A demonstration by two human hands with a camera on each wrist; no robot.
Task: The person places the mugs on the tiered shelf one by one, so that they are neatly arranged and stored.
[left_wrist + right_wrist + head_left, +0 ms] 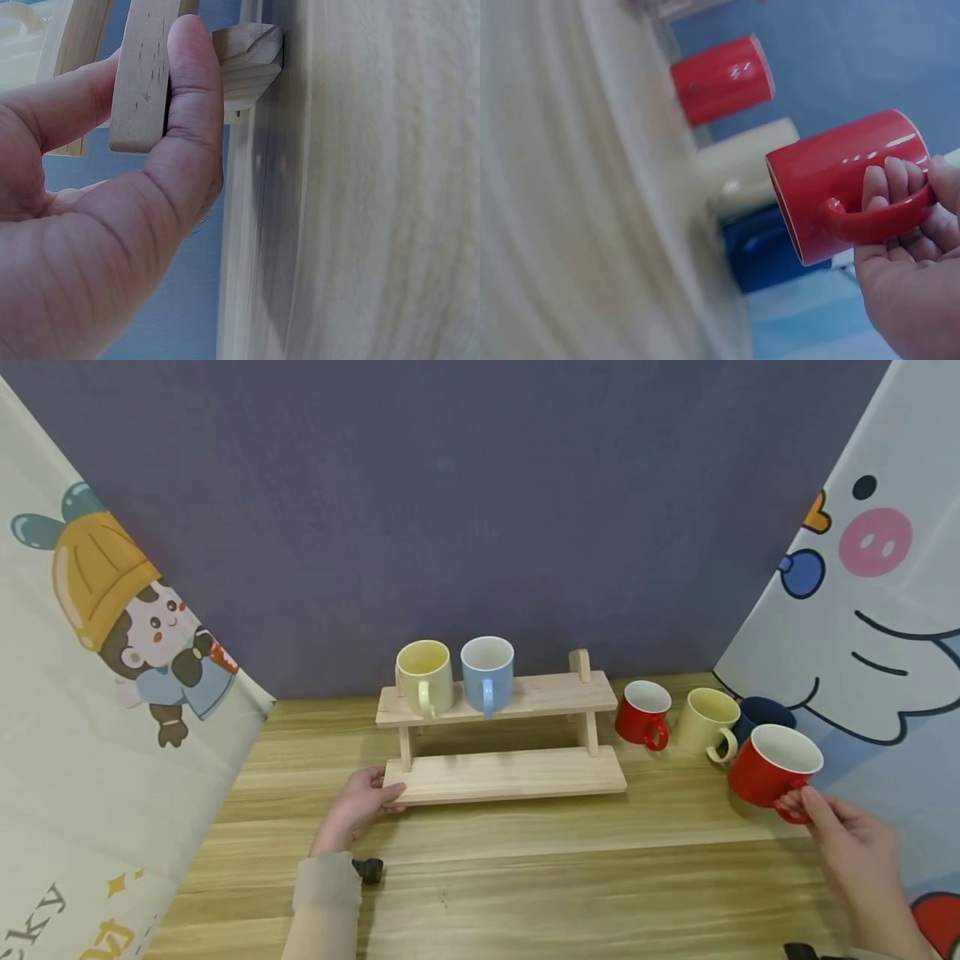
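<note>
Right hand (855,839): grip clamped on the handle of the held red mug (772,767); fingers curled through the loop, thumb on top.
Held red mug: white interior, mouth upward, raised off the table (525,893) at the right side, in front of the dark blue mug (767,713).
Left hand (358,803): grip clamped on the left end of the lower board (510,777); thumb on one face, fingers on the other.
Wooden rack: two tiers, standing on the table near the rear wall (480,527); upper board (555,693) set behind and above the lower board, joined by short uprights.
Upper board load: yellow mug (435,681) at the left end, light blue mug (480,672) just beside it on the right; both upright, handles toward the person.
Table, right of rack: small red mug (640,720) near the rack end; pale yellow mug (701,718) next, handle toward front right; dark blue mug beyond it, partly hidden. All three upright.
Side panels: cartoon prints; left panel (97,777) shows a figure in a yellow hat, right panel (918,427) a white character with a pink snout.
</note>
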